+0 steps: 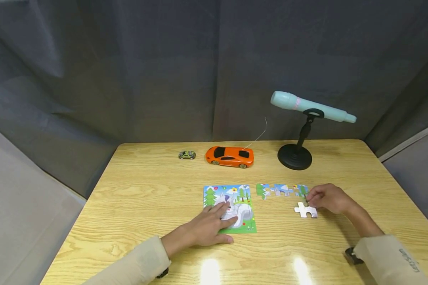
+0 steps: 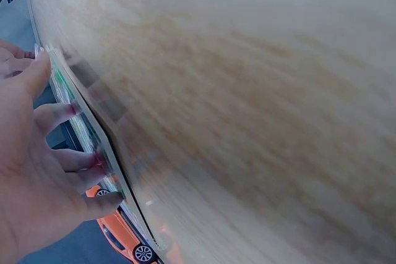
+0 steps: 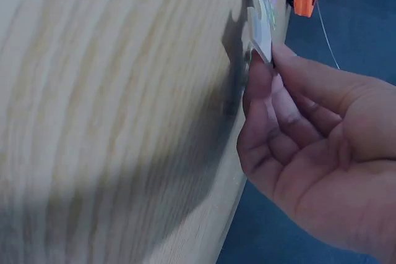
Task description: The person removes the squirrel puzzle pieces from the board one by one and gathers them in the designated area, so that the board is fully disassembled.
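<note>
My left hand (image 1: 214, 222) rests with spread, fairly straight fingers on a jigsaw puzzle (image 1: 248, 215) that shows a grey-white animal among trees. In the left wrist view its fingertips (image 2: 111, 201) touch the printed face. Between thumb and index finger, my right hand (image 1: 329, 198) pinches a puzzle piece (image 1: 305, 210), whose surface looks pale with glare. The right wrist view shows that puzzle piece (image 3: 260, 32) edge-on at the fingertips, close over the table. Loose puzzle pieces (image 1: 281, 189) lie in a row right of the puzzle; the right hand is beside the row's right end.
An orange toy car (image 1: 230, 156) with a thin wire antenna stands behind the puzzle. Left of it sits a small green-patterned toy car (image 1: 187, 154). At the back right, a black stand (image 1: 295, 156) holds a light-blue microphone (image 1: 317, 107). Dark curtains hang behind the wooden table (image 1: 146, 178).
</note>
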Demonstrator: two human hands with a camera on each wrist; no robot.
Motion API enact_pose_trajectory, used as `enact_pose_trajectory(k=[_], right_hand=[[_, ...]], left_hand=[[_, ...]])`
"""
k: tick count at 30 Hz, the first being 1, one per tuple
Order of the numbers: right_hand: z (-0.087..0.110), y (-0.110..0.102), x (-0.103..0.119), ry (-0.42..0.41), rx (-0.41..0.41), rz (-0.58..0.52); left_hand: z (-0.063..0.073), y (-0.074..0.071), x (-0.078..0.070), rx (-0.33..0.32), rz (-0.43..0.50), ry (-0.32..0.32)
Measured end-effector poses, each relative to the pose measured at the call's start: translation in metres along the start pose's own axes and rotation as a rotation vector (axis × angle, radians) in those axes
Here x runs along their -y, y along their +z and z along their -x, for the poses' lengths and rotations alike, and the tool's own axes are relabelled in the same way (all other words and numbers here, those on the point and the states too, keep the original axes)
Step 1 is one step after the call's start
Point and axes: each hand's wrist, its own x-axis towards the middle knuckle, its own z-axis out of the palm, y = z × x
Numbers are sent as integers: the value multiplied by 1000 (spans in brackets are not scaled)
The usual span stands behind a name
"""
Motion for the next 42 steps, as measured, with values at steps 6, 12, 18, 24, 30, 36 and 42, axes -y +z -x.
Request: enact_pose_trajectory(k=[6, 12, 18, 24, 30, 36, 42], right_hand=[[-3, 2, -4, 66, -54, 101], [-5, 6, -3, 53, -83, 135], [-9, 8, 10, 1, -103, 116], [-19, 14, 28, -31, -70, 86], [-33, 25, 58, -58, -56, 58], [-52, 46, 87, -80, -10, 51], [-68, 65, 109, -122, 38, -1]], left_hand=[[0, 1, 1, -7, -5, 1], [0, 4, 2, -19, -8, 10], [2, 8, 5, -47, 24, 20], [3, 7, 7, -54, 87, 23], [5, 4, 8, -47, 100, 16], [9, 3, 11, -80, 118, 15], [15, 3, 14, -94, 95, -9]])
